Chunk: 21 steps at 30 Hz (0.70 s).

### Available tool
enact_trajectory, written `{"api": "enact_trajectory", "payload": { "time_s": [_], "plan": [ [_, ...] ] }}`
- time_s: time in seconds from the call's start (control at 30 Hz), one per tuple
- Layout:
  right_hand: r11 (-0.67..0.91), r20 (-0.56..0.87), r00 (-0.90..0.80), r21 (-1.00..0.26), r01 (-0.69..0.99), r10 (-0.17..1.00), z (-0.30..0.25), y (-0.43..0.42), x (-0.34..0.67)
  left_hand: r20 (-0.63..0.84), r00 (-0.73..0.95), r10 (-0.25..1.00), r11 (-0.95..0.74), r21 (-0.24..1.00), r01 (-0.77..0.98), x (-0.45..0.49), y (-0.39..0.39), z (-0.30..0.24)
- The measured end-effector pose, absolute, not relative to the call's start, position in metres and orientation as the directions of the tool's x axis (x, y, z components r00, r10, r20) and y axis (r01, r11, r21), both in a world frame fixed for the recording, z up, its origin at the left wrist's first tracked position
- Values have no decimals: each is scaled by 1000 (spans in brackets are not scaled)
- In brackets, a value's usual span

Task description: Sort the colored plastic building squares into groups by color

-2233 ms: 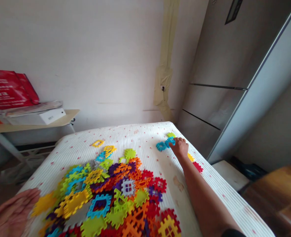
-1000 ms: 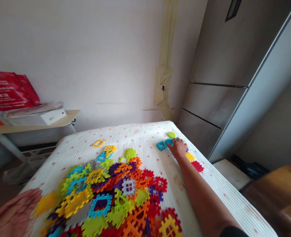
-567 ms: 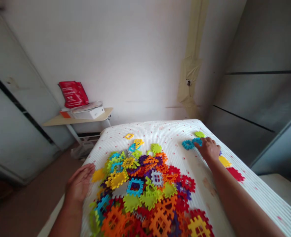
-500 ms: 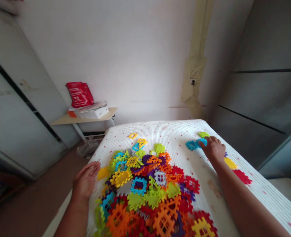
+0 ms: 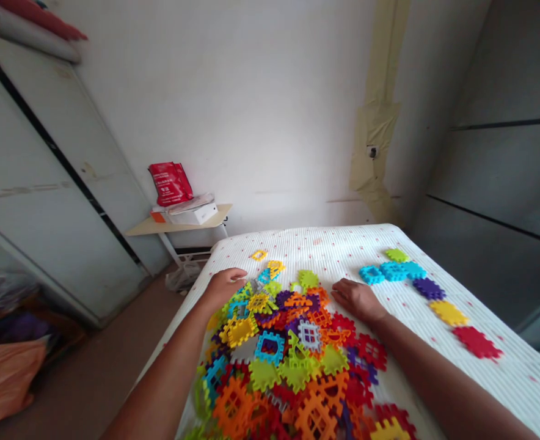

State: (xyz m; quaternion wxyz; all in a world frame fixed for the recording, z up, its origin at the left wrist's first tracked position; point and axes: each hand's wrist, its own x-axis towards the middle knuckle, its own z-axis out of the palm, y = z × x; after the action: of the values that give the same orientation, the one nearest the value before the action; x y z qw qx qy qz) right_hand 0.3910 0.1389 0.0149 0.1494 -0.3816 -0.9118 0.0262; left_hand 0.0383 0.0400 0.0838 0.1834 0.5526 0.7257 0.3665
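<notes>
Our open left grip [image 5: 224, 287] and spread right grip [image 5: 355, 300], pinching nothing, rest at a heap of light, stiff, multicoloured plastic waffle blocks [image 5: 270, 347] on a white ribbed mattress [image 5: 325, 244], best taken by their notched edges.

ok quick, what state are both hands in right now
Left hand: open, palm down at the edge of the pile of plastic waffle blocks, holding nothing.
Right hand: open, palm down on the mattress, holding nothing.

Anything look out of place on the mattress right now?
Yes: a small yellow plastic frame tile lies alone near the far edge of the white dotted mattress, apart from the colourful heap of tiles and the tidy tile row at right.
</notes>
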Motion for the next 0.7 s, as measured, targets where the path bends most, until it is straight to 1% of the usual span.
{"api": "enact_trajectory", "payload": {
  "time_s": [0.07,0.13,0.27,0.37,0.53,0.7],
  "plan": [
    [712,266,-666,-146,687,697,13,138,390,81,-230,970,127,636,761,50,64,84],
    [715,297,-660,-141,684,690,10,139,391,22,-173,985,136,528,838,61,85,80],
    [719,339,-650,-141,680,680,5,141,391,-73,-152,986,167,324,931,78,115,65],
    [713,336,-645,-136,688,687,6,141,390,-107,-167,980,186,209,960,88,128,54],
    [699,292,-647,-123,705,704,12,138,389,-97,-246,964,255,89,963,96,136,46],
    [692,280,-644,-122,712,712,12,138,389,-103,-282,954,290,62,955,96,136,47]
  ]
}}
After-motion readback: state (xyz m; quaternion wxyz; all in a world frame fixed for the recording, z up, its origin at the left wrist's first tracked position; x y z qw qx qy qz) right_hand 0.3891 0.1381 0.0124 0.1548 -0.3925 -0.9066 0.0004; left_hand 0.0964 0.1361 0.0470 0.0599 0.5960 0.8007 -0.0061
